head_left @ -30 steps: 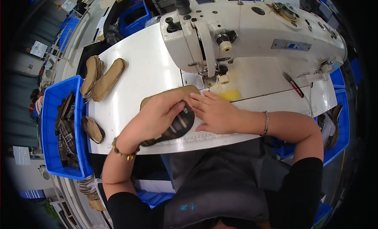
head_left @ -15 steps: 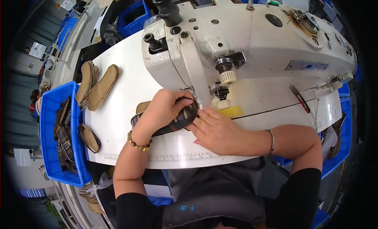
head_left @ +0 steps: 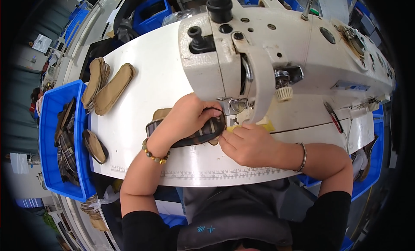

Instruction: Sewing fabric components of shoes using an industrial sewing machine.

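My left hand pinches the top edge of a dark plaid slipper piece with a tan sole beneath it, beside the presser foot of the white sewing machine. My right hand has its fingers curled against the piece's right end, close below the needle area; part of what it grips is hidden. A yellow strip lies on the machine bed behind that hand. A red-and-black cutter lies to the right.
Stacked tan soles and a loose slipper piece lie on the table's left, beside a blue bin of plaid pieces. Another blue bin stands at the right, and a third behind the table.
The slipper piece and my left hand have moved toward the needle area. My right hand's fingers, spread earlier, are now curled at the piece's edge.
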The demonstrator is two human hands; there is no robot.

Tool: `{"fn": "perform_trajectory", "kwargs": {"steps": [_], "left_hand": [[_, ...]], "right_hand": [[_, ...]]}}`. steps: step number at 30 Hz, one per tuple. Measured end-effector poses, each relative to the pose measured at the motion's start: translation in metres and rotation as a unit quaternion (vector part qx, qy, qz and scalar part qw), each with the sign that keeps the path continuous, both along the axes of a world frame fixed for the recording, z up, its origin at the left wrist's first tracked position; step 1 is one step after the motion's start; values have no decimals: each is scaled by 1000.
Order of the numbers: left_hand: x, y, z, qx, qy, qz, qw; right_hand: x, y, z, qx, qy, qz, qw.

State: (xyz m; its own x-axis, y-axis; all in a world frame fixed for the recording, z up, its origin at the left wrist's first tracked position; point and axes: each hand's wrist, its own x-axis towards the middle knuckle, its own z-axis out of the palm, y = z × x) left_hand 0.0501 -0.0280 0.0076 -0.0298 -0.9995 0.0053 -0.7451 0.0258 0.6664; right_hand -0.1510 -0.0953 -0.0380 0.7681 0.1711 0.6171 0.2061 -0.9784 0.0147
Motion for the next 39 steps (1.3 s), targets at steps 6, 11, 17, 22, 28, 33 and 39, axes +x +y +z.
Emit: {"fn": "perform_trajectory", "kwargs": {"steps": [6, 11, 17, 22, 28, 33, 39], "left_hand": [[10, -4, -10, -20, 38, -15, 999], [14, -7, -15, -26, 15, -28, 999], [6, -5, -14, -51, -58, -9, 997], [0, 1, -9, -49, -109, 16, 993], [-7, 1, -5, -28, -165, 46, 985], [-4, 1, -12, -57, -136, 35, 988], [-6, 0, -9, -49, -106, 53, 992]], "right_hand": [[3, -4, -1, -51, -22, -114, 992], [3, -4, 3, -47, -25, -103, 993], [1, 4, -6, -43, 28, -77, 996], [-1, 9, 0, -57, 68, -86, 992], [-4, 10, -1, -71, 71, -103, 990], [-4, 11, 2, -59, 80, -117, 988], [-2, 8, 5, -55, 60, -107, 991]]}}
